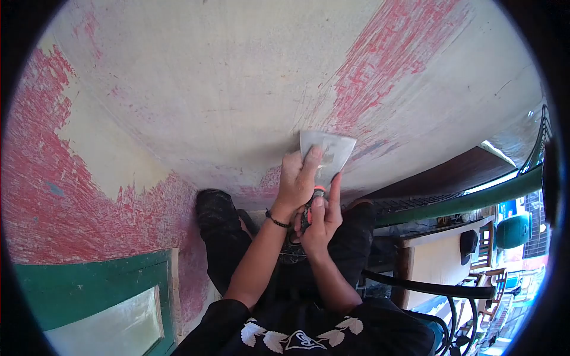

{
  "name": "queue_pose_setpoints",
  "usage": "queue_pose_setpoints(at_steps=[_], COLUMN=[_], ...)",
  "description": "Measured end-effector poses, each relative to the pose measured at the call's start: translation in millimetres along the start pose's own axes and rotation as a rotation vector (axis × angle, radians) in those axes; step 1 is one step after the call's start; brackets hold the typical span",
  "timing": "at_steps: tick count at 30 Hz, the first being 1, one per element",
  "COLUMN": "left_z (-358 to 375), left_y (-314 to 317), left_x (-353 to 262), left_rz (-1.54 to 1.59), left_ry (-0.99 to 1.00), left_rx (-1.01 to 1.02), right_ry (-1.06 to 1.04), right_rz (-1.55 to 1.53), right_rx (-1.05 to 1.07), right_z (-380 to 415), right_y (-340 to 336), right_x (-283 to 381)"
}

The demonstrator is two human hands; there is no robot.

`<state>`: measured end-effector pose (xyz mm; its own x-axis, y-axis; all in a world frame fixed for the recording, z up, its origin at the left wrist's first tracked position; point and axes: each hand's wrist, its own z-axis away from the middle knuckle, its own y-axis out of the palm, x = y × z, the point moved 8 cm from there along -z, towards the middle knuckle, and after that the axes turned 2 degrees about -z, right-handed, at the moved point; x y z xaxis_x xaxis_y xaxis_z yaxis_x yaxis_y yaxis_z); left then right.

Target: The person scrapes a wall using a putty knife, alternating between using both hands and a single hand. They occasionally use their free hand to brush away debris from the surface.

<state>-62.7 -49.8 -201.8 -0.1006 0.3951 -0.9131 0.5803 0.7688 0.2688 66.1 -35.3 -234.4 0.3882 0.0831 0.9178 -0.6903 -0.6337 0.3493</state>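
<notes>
A wide metal scraper [336,149] lies with its blade edge against the wall [208,89], whose pale surface shows scraped red patches. My right hand [322,224] is wrapped round the scraper's black and red handle, one finger stretched along the blade's side. From the left, my left hand [300,181] presses its fingers on the blade and also holds the tool; a dark bead bracelet circles that wrist. Red streaks [380,71] run up from near the blade.
At the lower left is a green frame [89,288] with a pale pane. A green rail [463,199] runs along the right. Below it are a table [436,258] with a dark cap [468,246], a black metal chair [433,286] and wooden chairs.
</notes>
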Motion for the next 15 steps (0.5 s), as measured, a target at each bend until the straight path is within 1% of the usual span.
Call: queue_pose_setpoints(at_steps=[2,4,6,7,9,12,15], left_z=[16.1,34.9,41.0,39.0,20.5,0.6,-6.7], left_y=[-9.5,-20.5,-25.2,-26.5,-20.6,-10.4,-6.2], left_x=[24.5,59.1,67.5,67.4,37.9,2.2,-14.4], left_rz=[-0.004,-0.116,-0.173,-0.187,-0.205,-0.122,-0.058], left_ry=[-0.014,-0.030,-0.042,0.026,0.169,0.063,0.053], left_rx=[-0.044,-0.042,-0.061,-0.061,-0.054,-0.026,0.021], right_ry=[0.058,0.112,0.087,0.073,0.041,-0.038,-0.025], right_rz=[0.048,0.060,0.058,0.060,0.083,0.108,-0.014], right_rx=[-0.008,-0.005,-0.046,-0.070,-0.046,-0.010,-0.016], right_z=[11.1,25.7,25.7,24.8,12.3,-4.2,-4.0], right_y=[-11.4,-30.0,-31.0,-32.5,-22.0,-0.4,12.7], right_x=[-23.4,-61.0,-66.3,-67.5,-50.6,-10.5,4.9])
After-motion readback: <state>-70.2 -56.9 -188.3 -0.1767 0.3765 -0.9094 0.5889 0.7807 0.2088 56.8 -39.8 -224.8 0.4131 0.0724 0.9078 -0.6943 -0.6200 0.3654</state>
